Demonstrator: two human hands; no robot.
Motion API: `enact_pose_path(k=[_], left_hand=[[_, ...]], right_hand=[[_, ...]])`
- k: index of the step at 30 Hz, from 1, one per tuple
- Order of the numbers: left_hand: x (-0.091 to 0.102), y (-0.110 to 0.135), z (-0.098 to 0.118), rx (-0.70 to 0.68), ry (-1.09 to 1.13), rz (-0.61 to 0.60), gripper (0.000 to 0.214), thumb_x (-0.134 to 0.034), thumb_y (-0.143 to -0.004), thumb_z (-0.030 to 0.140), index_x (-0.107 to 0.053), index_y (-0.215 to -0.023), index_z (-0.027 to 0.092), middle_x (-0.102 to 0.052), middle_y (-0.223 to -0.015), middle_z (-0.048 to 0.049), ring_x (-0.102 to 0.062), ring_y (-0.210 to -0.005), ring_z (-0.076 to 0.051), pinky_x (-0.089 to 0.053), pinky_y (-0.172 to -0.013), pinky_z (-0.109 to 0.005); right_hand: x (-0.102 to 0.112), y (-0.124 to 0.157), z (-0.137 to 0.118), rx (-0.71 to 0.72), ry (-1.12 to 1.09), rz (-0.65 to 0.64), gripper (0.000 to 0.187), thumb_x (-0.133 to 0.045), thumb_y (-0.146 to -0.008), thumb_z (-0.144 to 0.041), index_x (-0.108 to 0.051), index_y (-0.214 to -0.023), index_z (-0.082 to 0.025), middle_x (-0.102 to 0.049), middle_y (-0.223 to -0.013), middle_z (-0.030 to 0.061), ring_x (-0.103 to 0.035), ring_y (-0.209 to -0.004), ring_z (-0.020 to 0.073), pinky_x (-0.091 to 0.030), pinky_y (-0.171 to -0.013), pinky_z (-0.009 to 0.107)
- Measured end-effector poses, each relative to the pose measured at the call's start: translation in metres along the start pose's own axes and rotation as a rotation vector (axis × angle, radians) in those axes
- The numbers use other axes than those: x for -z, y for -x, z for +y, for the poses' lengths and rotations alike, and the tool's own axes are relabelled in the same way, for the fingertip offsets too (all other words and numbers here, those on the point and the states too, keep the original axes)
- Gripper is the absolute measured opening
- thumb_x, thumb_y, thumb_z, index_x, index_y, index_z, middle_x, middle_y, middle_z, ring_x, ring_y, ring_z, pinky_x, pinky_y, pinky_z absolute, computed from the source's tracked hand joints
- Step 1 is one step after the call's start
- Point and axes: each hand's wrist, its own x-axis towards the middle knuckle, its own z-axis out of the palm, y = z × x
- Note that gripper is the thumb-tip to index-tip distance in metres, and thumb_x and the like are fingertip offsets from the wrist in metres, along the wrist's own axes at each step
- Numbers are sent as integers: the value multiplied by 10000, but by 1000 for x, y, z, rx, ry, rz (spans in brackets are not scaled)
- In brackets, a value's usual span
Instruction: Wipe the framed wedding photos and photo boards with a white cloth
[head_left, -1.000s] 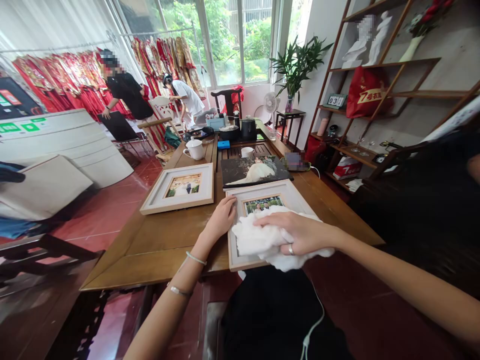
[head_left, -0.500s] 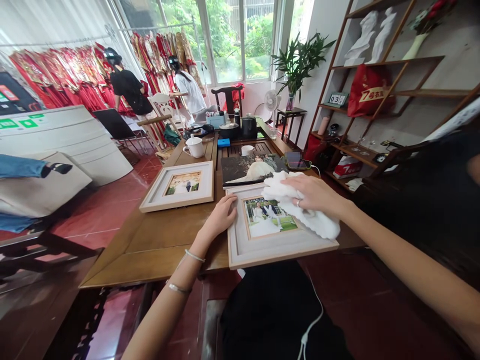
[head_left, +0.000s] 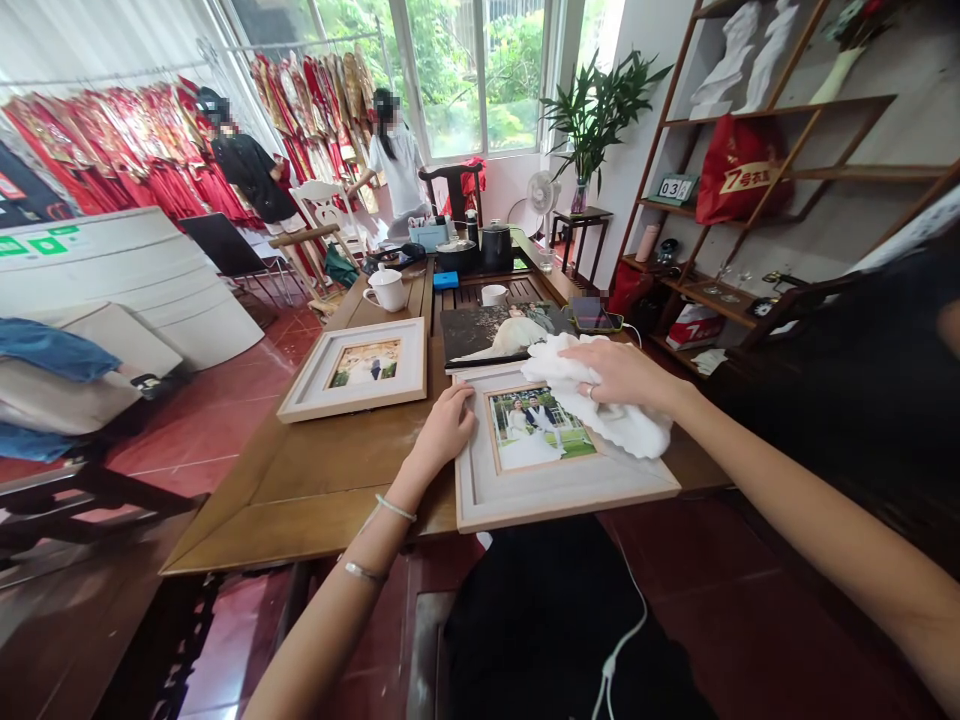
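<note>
Mid-wipe by the look: right hand (head_left: 622, 372) fingers clamped on cloth (head_left: 630, 428) over frame (head_left: 555, 492) far-right corner, left hand (head_left: 446, 430) fingers flat, apart, pinning left edge to worktop (head_left: 330, 480); border below fingers probably left.

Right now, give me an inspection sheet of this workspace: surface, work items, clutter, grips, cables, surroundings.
Surface: wooden table, brown.
Job's things: near framed photo at the table's near edge; white cloth on its far right corner.
Clutter: second framed photo, unframed print, mug, phone.
Grips: left hand flat on the frame's left rim; right hand on the cloth, grip unclear.
Cables: white cable over the lap.
Surroundings: two people by red garments; shelves at right.
</note>
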Motion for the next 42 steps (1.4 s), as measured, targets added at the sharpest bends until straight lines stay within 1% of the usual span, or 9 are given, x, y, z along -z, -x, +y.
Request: enact_pose_path(k=[9, 13, 18, 22, 25, 31, 36, 39, 42], left_hand=[[4, -1, 6, 20, -13, -29, 351, -438, -815, 75, -612, -1119, 97, -621, -1232, -169, -551, -1234, -273, -439, -1079, -450], [4, -3, 7, 8, -2, -30, 343, -448, -810, 71, -623, -1103, 93, -637, -1209, -165, -563, -1221, -270, -438, -1081, -443], [6, -3, 7, -31, 21, -47, 358, -455, -805, 68, -626, -1116, 115, -643, -1206, -149, -582, -1194, -268, -449, -1071, -452], [6, -3, 6, -34, 33, -44, 352, -453, -810, 72, -627, -1113, 115, -642, -1207, -148, -586, -1188, -263, -447, -1076, -443], [4, -3, 5, -33, 40, -29, 356, -455, -799, 63, -628, -1103, 133, -648, -1192, -134, -588, -1184, -259, -453, -1069, -452], [4, -2, 6, -14, 46, 5, 328, -461, -791, 65, -629, -1061, 146, -657, -1167, -116, -599, -1172, -249, -465, -1053, -430], [3, -2, 9, 26, 44, 30, 324, -480, -785, 73, -647, -1053, 142, -651, -1197, -130, -593, -1183, -272, -463, -1054, -449], [3, -2, 9, 28, 46, 42, 341, -487, -768, 63, -655, -1050, 155, -658, -1192, -117, -590, -1189, -273, -455, -1061, -460], [2, -2, 9, 28, 49, 56, 355, -488, -752, 48, -656, -1044, 158, -667, -1177, -109, -595, -1183, -267, -459, -1056, -456]], right_hand=[[25, 81, -42, 153, -186, -56, 603, -606, -698, -187, -569, -1300, -195, -630, -1255, 114, -576, -1110, 307, -454, -926, 461], [32, 98, -50, 181, -232, -69, 597, -614, -694, -168, -575, -1285, -235, -631, -1253, 92, -579, -1114, 309, -461, -926, 456], [26, 82, -40, 140, -186, -57, 586, -611, -702, -190, -576, -1287, -212, -629, -1267, 104, -583, -1115, 316, -478, -910, 467], [11, 49, -19, 96, -77, 9, 563, -577, -757, -235, -548, -1318, -205, -609, -1310, 102, -560, -1163, 309, -473, -916, 459], [1, 22, -6, 64, -18, 51, 527, -559, -791, -262, -547, -1315, -209, -628, -1280, 95, -582, -1117, 296, -482, -878, 429], [-2, -11, -8, -6, 39, 54, 547, -557, -786, -233, -514, -1322, -133, -628, -1245, 154, -583, -1075, 324, -468, -865, 435], [1, -1, -26, -11, -76, 3, 714, -598, -769, -267, -375, -1430, -110, -631, -1215, 188, -598, -1050, 338, -470, -824, 398], [6, 20, -41, 65, -222, -65, 801, -620, -756, -290, -303, -1480, -160, -662, -1161, 148, -626, -1008, 314, -474, -798, 361], [17, 46, -56, 166, -369, -123, 834, -646, -736, -279, -302, -1492, -201, -655, -1198, 117, -621, -1048, 297, -480, -833, 364]])
